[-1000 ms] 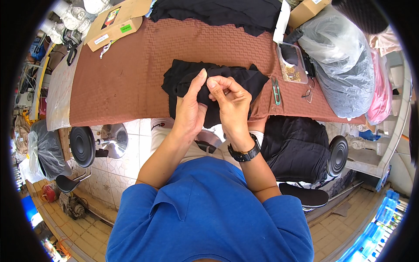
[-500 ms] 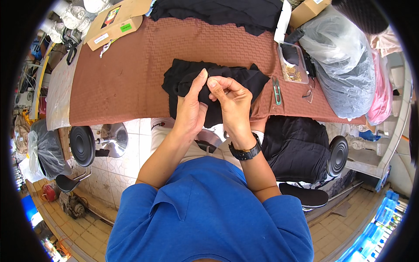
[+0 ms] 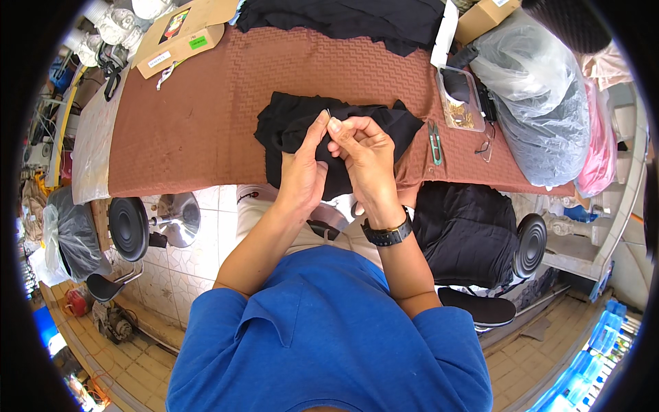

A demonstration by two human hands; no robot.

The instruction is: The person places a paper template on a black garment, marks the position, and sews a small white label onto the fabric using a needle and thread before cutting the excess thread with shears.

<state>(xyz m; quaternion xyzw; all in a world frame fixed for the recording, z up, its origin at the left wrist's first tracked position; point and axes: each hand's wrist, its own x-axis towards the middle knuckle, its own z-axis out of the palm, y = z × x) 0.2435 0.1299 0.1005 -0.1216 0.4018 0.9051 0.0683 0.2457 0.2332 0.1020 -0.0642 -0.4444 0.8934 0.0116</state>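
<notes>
Both my hands meet over a crumpled black cloth (image 3: 281,113) near the table's front edge. A thin sewing needle (image 3: 329,112) sticks up, small and pale, between their fingertips. My left hand (image 3: 301,175) is closed in a pinch at the needle, thumb upward. Close against it, my right hand (image 3: 371,161) pinches at the same spot with thumb and forefinger, its other fingers curled. Any thread is too fine to make out. To the right of the cloth lie green-handled thread snips (image 3: 434,143).
A brown patterned tablecloth (image 3: 185,123) covers the table. At right are a clear plastic box (image 3: 461,103) with brass-coloured bits, glasses (image 3: 484,147) and a big plastic-wrapped bundle (image 3: 539,103). A cardboard box (image 3: 182,41) stands far left; more black fabric (image 3: 343,20) lies at the back.
My fingertips have shifted slightly, and the needle's tip now shows brighter above them. My right hand has turned a little at the wrist. The black cloth stays in place.
</notes>
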